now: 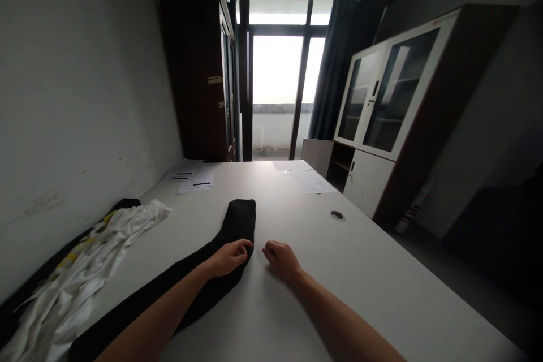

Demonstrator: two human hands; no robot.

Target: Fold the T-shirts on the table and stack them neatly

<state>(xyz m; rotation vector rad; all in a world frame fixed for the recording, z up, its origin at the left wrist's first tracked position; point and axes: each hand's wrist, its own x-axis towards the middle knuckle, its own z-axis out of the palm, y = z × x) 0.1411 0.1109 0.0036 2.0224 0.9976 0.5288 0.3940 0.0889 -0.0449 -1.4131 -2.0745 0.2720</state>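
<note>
A long black garment [237, 220] lies stretched across the white table, bent near its far end so that it resembles a stocking leg; its exact kind cannot be told. Over its right edge rests my left hand [231, 257], fingers curled and the fingertips pinched at the cloth. Just to the right, apart from the garment, my right hand [280, 260] is low over the bare tabletop. Its fingers are curled closed, and nothing shows in them. My left forearm covers part of the garment's near stretch.
Crumpled white cloth [123, 232] with yellow bits lies along the left wall. Papers with dark pens [195, 181] are at the table's far left, more sheets [311, 180] at the far right. A cable hole [337, 215] sits near the right edge. Cabinets [382, 102] stand beyond.
</note>
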